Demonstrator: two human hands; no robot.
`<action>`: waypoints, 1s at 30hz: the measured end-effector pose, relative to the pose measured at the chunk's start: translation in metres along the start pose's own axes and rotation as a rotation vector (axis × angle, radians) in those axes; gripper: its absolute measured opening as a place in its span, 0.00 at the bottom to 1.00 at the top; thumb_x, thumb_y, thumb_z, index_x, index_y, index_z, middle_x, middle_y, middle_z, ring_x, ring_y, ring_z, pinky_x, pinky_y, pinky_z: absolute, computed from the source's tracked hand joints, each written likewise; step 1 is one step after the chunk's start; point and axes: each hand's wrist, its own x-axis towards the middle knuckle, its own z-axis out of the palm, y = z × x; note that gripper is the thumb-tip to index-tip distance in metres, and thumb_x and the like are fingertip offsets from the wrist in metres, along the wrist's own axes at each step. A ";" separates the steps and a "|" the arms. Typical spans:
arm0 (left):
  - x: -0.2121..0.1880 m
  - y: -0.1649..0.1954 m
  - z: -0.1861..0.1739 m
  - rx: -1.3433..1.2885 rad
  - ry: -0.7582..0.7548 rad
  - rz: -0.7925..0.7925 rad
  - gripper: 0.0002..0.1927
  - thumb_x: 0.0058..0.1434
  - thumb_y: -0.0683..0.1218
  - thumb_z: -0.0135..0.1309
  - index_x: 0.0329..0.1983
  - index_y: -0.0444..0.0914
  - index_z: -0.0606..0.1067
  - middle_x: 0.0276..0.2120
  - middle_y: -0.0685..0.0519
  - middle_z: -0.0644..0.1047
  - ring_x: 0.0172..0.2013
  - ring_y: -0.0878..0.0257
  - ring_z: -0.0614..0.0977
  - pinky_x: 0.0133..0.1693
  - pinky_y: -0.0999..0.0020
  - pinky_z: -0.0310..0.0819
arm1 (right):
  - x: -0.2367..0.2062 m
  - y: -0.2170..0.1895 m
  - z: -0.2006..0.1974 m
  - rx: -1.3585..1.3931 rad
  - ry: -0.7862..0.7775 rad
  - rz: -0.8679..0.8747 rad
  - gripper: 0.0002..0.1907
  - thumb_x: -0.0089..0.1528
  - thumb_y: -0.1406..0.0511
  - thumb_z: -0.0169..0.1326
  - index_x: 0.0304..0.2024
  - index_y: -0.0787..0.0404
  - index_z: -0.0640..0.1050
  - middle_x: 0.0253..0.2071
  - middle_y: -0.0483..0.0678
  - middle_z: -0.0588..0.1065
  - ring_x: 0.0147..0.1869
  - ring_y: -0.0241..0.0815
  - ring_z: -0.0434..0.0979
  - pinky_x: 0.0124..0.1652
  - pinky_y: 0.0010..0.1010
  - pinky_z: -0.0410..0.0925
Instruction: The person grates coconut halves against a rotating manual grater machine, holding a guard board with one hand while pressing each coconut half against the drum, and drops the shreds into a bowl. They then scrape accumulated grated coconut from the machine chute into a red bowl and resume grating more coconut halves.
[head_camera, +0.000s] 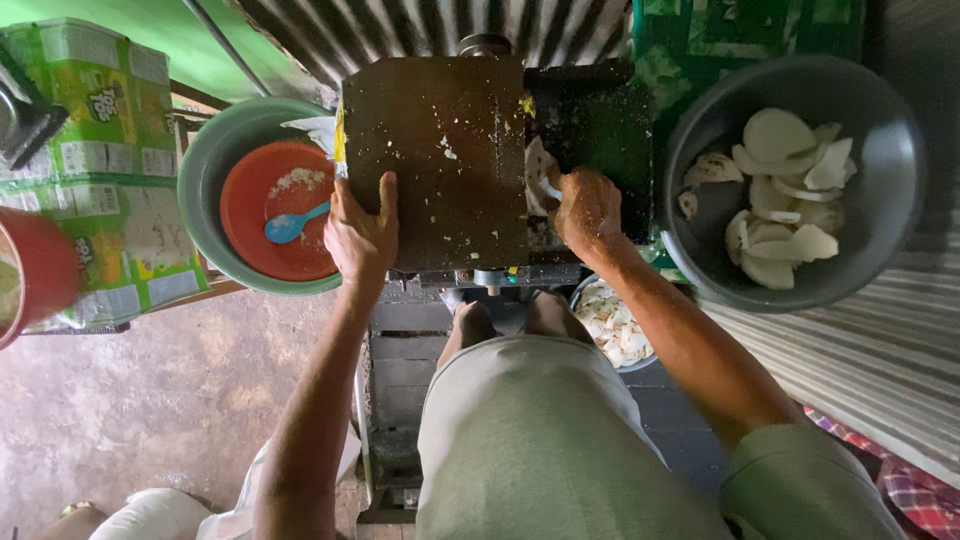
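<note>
Atop the dark metal grating machine (440, 160), the left hand (362, 232) lies pressed flat, fingers spread. Beside it, the right hand (588, 208) pinches a white coconut piece (543, 172) against the machine's side opening, near the grey basin (880, 200) of cut coconut.

Seen from above: left hand (362, 232) braces a dark metal machine (440, 160); right hand (588, 208) presses a white slice (541, 172) beside a basin of white slices (790, 185).

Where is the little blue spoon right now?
In the head view the blue spoon lies in the red bowl, which sits inside a green basin on the left, just beside the left hand that rests on the dark machine.
</note>
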 end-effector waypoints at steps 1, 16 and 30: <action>0.000 0.000 0.000 0.011 -0.009 -0.004 0.34 0.68 0.66 0.54 0.55 0.31 0.72 0.42 0.34 0.80 0.40 0.34 0.82 0.41 0.43 0.76 | 0.000 0.000 0.001 -0.005 -0.013 0.000 0.03 0.51 0.73 0.58 0.23 0.69 0.78 0.27 0.67 0.73 0.37 0.70 0.78 0.33 0.54 0.70; -0.001 0.000 0.000 0.019 0.006 -0.010 0.33 0.68 0.67 0.54 0.51 0.31 0.73 0.41 0.34 0.80 0.39 0.34 0.83 0.40 0.42 0.76 | 0.000 0.007 0.000 0.123 -0.036 0.039 0.15 0.59 0.67 0.58 0.48 0.51 0.85 0.35 0.56 0.81 0.33 0.56 0.83 0.34 0.44 0.75; -0.001 0.001 -0.001 -0.024 0.005 0.004 0.33 0.68 0.67 0.53 0.55 0.32 0.74 0.43 0.36 0.81 0.40 0.35 0.83 0.41 0.43 0.76 | 0.044 0.028 -0.028 -0.258 -0.361 -0.183 0.19 0.54 0.58 0.61 0.50 0.38 0.85 0.37 0.52 0.80 0.46 0.56 0.79 0.48 0.51 0.66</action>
